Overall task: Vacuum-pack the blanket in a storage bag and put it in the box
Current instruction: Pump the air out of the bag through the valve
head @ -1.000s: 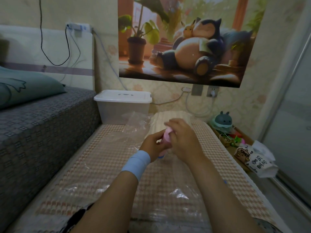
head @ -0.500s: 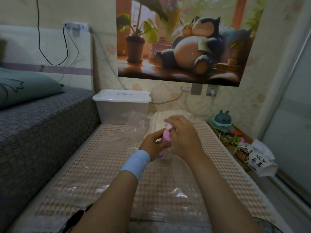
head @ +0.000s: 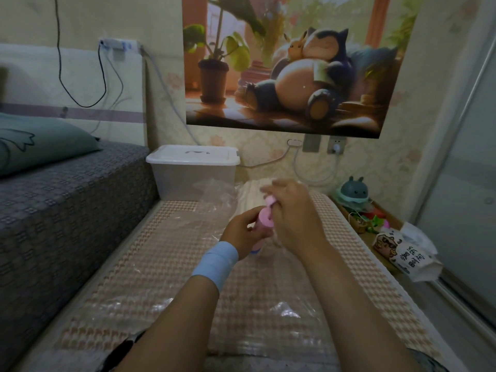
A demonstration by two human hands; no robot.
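Step in hand: pumping air out of the storage bag (head: pixel 171 304) with a pink hand pump (head: pixel 264 224).

Observations:
- Left hand (head: pixel 240 233): grip closed round the pump barrel, fingers curled, holding it roughly upright.
- Right hand (head: pixel 295 218): grip pinched on the plunger handle (head: pixel 269 202), which stands drawn up clear of the barrel top.
- The pump's lower end points down at the clear bag. The valve itself is hidden behind the left hand, so I cannot confirm the seating.
- The bag lies flat along the woven mat (head: pixel 161 237), its near part slack and wrinkled.
- The blanket (head: pixel 251 193), cream and ribbed, sits at the far end, just beyond the hands. It looks to be inside the bag, though the plastic edge there is hard to trace.
- The box (head: pixel 192 175) stands at the far end of the mat with its lid (head: pixel 193 154) on. It is apart from the blanket.

Method notes (judgement):
- Press the barrel squarely onto the valve with the left hand, since a tilt lets air leak back.
- Drive the plunger through full, straight strokes along the barrel axis.
- Check that the zip seal is closed along its whole length. The slack near end suggests much air remains.
- Stop once the film clings tight to the blanket, then cap the valve at once.
- The lid must come off before the pack goes in.
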